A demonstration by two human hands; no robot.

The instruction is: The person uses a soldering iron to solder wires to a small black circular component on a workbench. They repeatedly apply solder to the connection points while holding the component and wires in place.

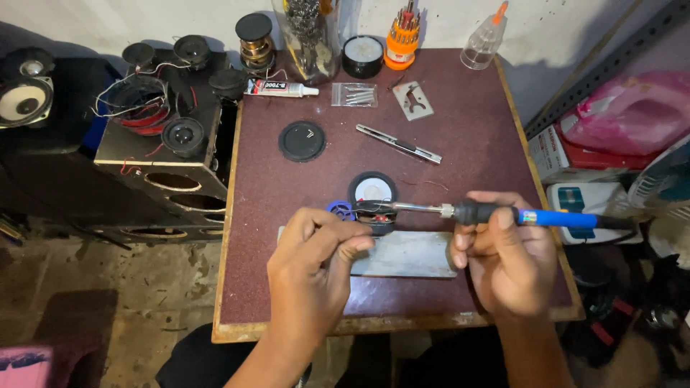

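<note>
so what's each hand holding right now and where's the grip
The right hand holds a soldering iron by its black-and-blue handle. The left hand pinches the near edge of a small speaker.

This is a small repair workshop for audio gear, set in a rough corner with a stained concrete floor and a bare wall. A worn maroon desk carries a screwdriver set, a glue tube, a bag of screws, a utility knife and loose speaker parts. An opened speaker cabinet with drivers and wires stands beside it, and a soldering iron is in use.
</note>
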